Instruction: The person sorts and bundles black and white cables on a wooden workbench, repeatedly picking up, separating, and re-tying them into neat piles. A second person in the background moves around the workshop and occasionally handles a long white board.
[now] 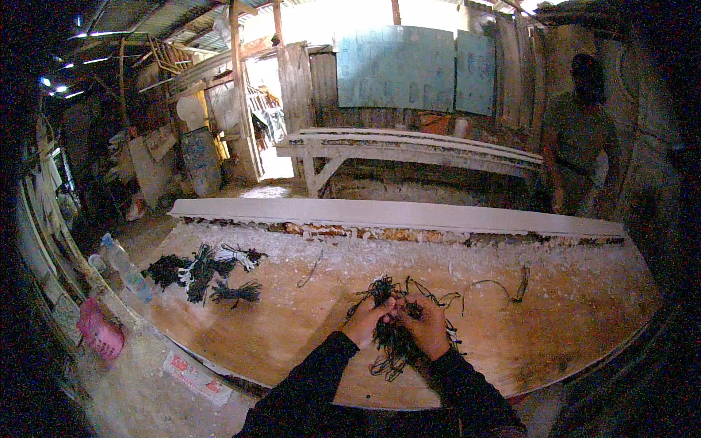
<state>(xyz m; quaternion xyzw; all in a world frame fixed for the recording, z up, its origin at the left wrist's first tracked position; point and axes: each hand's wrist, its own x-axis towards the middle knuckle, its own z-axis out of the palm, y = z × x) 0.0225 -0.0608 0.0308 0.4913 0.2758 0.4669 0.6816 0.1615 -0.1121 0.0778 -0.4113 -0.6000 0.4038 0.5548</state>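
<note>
Both my hands meet over the middle of the wooden tabletop (321, 321), closed on a tangled bundle of dark string (394, 337). My left hand (367, 321) grips the bundle near its top, where a short tuft sticks up past the thumb. Against it, the fingers of my right hand (425, 325) are pinched together at the strands. Loose ends of the string hang below and spread out to the right over the wood. What lies exactly between the fingertips is too small to make out.
Several tied bundles of dark and whitish string (201, 271) lie on the table's left. Beside them is a clear plastic bottle (128, 269). Loose strands (522, 285) lie to the right. A pale moulding (394, 217) runs along the far edge. Beyond stand a long bench (416, 150) and a person (580, 139).
</note>
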